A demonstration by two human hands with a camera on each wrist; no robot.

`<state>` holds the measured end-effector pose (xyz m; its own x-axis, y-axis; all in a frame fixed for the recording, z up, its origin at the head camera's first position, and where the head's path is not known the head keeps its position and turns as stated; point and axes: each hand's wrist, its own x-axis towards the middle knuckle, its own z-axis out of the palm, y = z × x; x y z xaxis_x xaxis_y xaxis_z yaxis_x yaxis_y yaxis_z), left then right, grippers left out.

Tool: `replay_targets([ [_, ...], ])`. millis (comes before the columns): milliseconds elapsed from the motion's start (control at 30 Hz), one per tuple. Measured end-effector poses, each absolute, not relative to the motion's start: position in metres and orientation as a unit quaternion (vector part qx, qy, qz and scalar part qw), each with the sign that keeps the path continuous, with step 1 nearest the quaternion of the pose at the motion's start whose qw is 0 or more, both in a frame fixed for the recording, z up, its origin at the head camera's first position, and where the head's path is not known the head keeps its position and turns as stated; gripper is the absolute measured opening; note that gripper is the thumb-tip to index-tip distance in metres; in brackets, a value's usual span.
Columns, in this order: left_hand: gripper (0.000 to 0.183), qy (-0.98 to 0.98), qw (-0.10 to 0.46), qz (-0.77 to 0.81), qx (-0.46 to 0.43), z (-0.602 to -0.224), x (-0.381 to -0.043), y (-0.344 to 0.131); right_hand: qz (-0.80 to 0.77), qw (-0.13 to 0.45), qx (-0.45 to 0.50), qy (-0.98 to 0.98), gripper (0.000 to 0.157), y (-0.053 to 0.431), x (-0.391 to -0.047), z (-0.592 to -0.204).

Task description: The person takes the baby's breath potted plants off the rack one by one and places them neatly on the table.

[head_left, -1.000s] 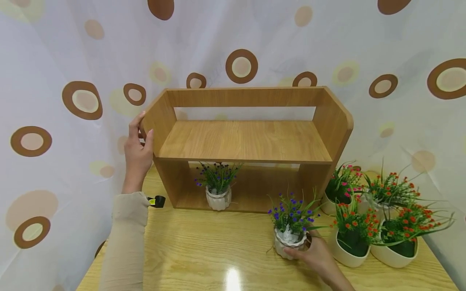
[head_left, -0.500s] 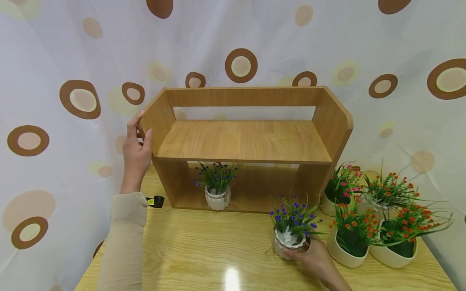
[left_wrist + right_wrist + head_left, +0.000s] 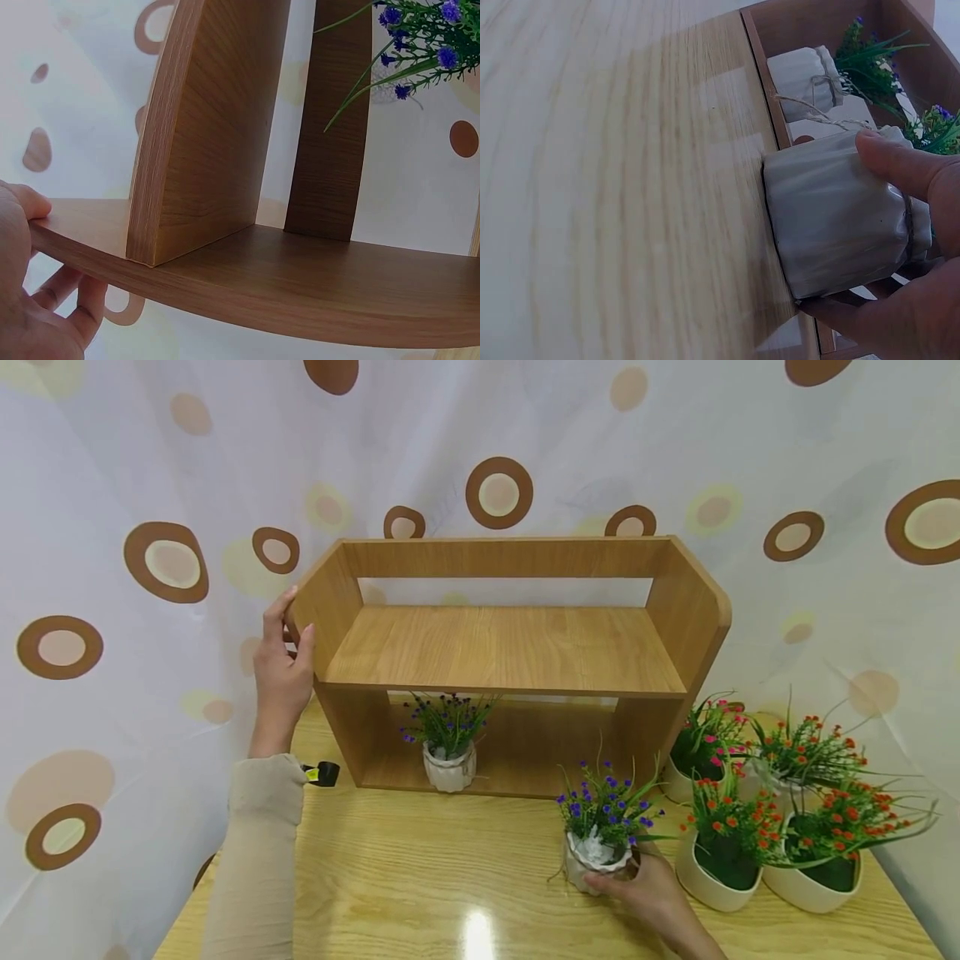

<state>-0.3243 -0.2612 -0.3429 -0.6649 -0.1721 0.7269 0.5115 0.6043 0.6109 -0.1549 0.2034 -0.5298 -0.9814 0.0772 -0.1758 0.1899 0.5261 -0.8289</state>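
My left hand [image 3: 281,668] grips the front edge of the left side panel of a two-tier wooden shelf [image 3: 495,652]. In the left wrist view the thumb lies on one face of that panel and the fingers on the other. My right hand [image 3: 652,889] holds a white ruffled flowerpot [image 3: 840,217] with purple artificial flowers [image 3: 607,806], thumb on one side and fingers round the other. This pot stands at the table in front of the shelf's right half. A matching pot with purple flowers [image 3: 450,768] stands on the lower tier, left of the middle.
Several white pots with red and pink flowers [image 3: 727,868] stand close together right of the shelf, near my right hand. A small black object [image 3: 324,774] shows by my left sleeve. Behind the shelf hangs a spotted curtain [image 3: 570,435]. Everything stands on a light wooden table [image 3: 390,877].
My right hand and its pot have shifted very slightly. The left hand keeps its hold on the shelf panel, and the view has tilted a little.
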Motion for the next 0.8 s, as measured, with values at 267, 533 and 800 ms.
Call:
replay_targets([
  [267, 0.052, -0.803, 0.396, -0.432, -0.105, -0.3419, -0.3236, -0.2606, -0.475, 0.058, 0.081, 0.874, 0.102, 0.2032, -0.1543, -0.5301],
  [533, 0.053, -0.804, 0.395, -0.432, -0.102, -0.342, -0.3223, -0.261, -0.484, 0.069, 0.082, 0.869, 0.105, 0.2028, -0.1543, -0.5325],
  [800, 0.052, -0.808, 0.392, -0.429, -0.097, -0.3422, -0.3234, -0.2599, -0.489, 0.074, 0.079, 0.865, 0.107, 0.2034, -0.1544, -0.5302],
])
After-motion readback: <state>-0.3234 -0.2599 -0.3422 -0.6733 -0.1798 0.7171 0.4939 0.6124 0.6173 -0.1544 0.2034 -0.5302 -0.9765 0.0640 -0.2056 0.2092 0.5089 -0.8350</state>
